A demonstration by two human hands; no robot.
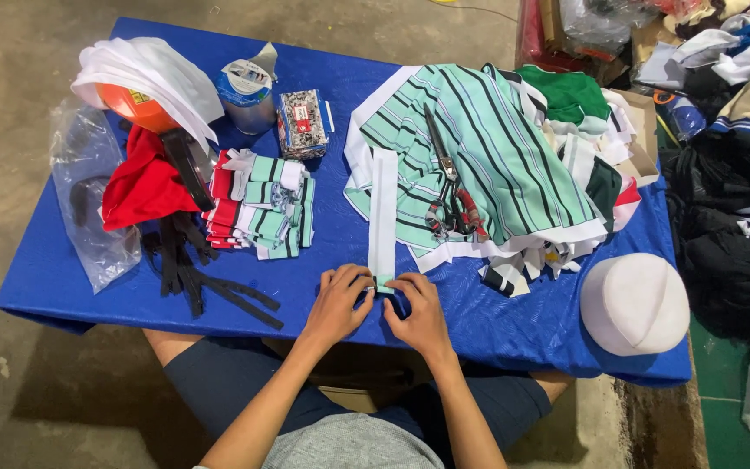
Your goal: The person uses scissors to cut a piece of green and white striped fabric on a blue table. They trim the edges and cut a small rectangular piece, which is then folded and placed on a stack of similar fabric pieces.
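The person is sitting at the near edge of the blue worktop [71, 295], and both hands are meeting on the near end of a white strip [383, 208] of fabric. That strip is lying with its long axis running from six o'clock to twelve o'clock, straight away from the body: its far end is resting against the striped green cloth [496, 148], and its near end is tucked between the fingers. A small green bit is showing right at that end, between the two thumbs.

The left hand [338, 304] is coming in from seven o'clock and pinching the strip's end with bent fingers. The right hand [420, 314] is coming in from five o'clock and is doing the same on the other side, fingers curled down onto the fabric. Both are touching the strip, and neither is nearer than the other; the rest of the strip is stretching out beyond them toward twelve o'clock.

Scissors [449, 187] are lying on the green cloth at about one o'clock from the hands, blades pointing away, well out of either hand's grip. At ten o'clock a stack [262, 208] of folded red, green and white pieces is sitting, with black straps [210, 282] just beside it. A white cap [635, 302] is resting at three o'clock.
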